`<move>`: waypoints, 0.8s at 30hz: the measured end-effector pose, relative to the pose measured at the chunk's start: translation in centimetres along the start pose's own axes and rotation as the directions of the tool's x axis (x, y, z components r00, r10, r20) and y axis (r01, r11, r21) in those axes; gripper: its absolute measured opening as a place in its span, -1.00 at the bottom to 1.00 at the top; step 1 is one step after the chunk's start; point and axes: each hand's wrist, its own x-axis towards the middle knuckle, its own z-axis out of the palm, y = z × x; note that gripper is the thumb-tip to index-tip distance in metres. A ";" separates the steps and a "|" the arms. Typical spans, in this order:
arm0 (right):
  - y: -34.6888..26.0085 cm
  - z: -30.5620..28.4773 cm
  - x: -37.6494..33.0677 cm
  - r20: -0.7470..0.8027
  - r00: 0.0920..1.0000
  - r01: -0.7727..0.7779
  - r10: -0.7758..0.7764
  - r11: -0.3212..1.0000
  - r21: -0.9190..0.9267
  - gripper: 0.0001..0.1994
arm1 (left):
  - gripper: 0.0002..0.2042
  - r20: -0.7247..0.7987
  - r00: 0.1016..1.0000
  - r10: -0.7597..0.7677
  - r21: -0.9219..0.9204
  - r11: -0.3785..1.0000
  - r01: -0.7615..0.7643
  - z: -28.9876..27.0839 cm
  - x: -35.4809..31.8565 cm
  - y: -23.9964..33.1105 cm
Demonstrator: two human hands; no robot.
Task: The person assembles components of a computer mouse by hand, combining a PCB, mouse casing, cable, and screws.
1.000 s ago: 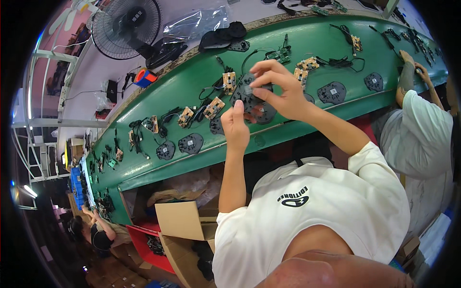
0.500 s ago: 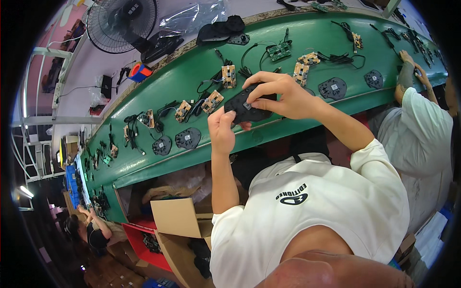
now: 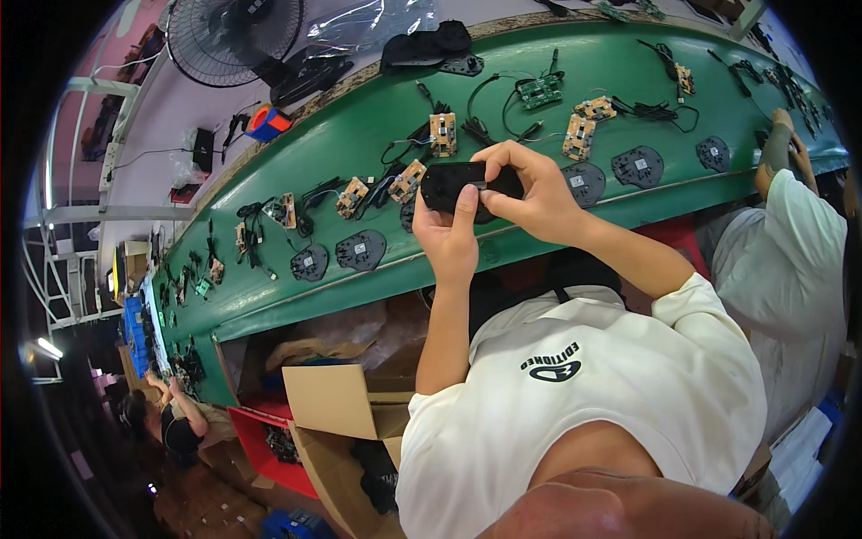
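Observation:
Above the near edge of the green bench, both my hands hold a black plastic shell (image 3: 449,184), rounded like a mouse housing. My left hand (image 3: 453,229) grips its left side, thumb pressed on the upper face. At the shell's right side, my right hand (image 3: 534,193) has its index finger and thumb closed on it. A small light strip shows near these fingertips; its kind is unclear. Just behind the hands lie tan circuit boards (image 3: 443,135) with black cables. Beside the right hand is a flat black shell (image 3: 584,183). Another flat black shell (image 3: 361,251) lies left of my hands.
The green bench (image 3: 314,193) carries several cabled boards along its length. A green board (image 3: 539,91) sits farther back. Behind are a fan (image 3: 235,40) and a black bundle (image 3: 426,47). Below stands a cardboard box (image 3: 325,402). A co-worker's arm (image 3: 778,148) reaches in at right.
The shell and both hands have shifted slightly right in the picture. The shell has tilted, and my left thumb now lies across its face. The bench view has shifted slightly too.

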 end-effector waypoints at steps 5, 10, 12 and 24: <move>0.1 1.3 0.3 -0.006 0.998 -0.067 0.068 0.996 0.053 -0.72 | -0.73 -0.046 0.999 0.000 -0.016 1.000 -0.001 -1.6 -0.1 -0.7; 0.3 2.2 0.9 0.014 0.998 -0.064 0.064 0.998 -0.014 -0.69 | -0.73 -0.082 0.997 -0.014 0.025 1.000 0.016 -2.4 -0.3 -0.4; 0.3 2.5 0.9 0.013 0.997 -0.078 0.078 0.997 -0.003 -0.69 | -0.73 -0.094 0.995 -0.032 0.024 0.999 0.035 -2.4 -0.3 -0.3; 1.6 4.1 1.0 0.115 0.993 0.020 -0.031 0.995 0.098 -0.55 | -0.69 -0.295 0.953 0.074 0.111 0.993 -0.043 -9.5 1.6 2.3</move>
